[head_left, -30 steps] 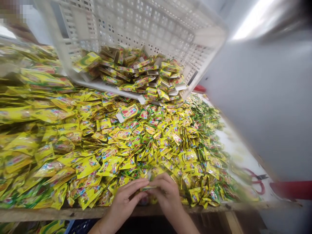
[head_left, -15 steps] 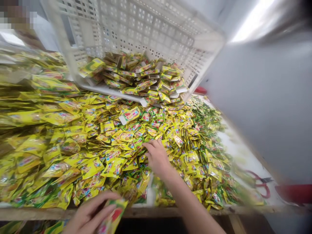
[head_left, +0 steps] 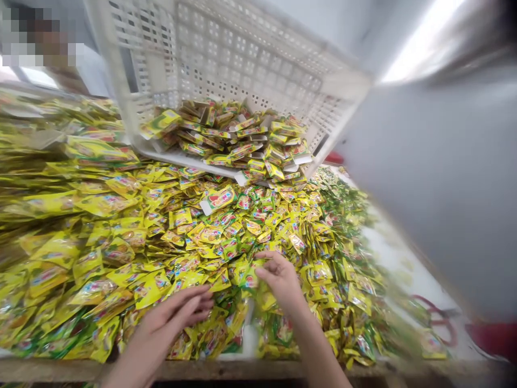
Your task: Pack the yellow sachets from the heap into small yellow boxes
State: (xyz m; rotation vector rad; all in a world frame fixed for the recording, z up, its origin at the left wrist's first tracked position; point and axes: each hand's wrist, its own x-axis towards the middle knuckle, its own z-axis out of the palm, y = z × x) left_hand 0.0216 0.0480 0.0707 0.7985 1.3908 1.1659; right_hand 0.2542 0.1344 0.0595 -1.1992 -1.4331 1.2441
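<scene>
My left hand (head_left: 175,315) hovers over the near edge of a heap of small yellow-and-green packets (head_left: 210,234). Its fingers are stretched out, and I see nothing held in them. To its right, my right hand (head_left: 283,280) has thumb and fingers bent together at the edge of a shiny yellow-green packet (head_left: 248,277), which it appears to pinch. A small printed carton (head_left: 221,199) with a white flap lies on the heap beyond both hands.
A white perforated crate (head_left: 258,48) lies tipped on its side behind, with several flat cartons (head_left: 242,132) spilling towards me. Red-handled scissors (head_left: 442,323) lie at right near a red object (head_left: 493,339). A wooden edge (head_left: 226,369) borders the table. A blurred person stands at far left.
The packet in my left hand is gone from it, and that hand has moved up and right over the heap. My right hand has shifted slightly right and pulled in its fingers. The view has tilted slightly.
</scene>
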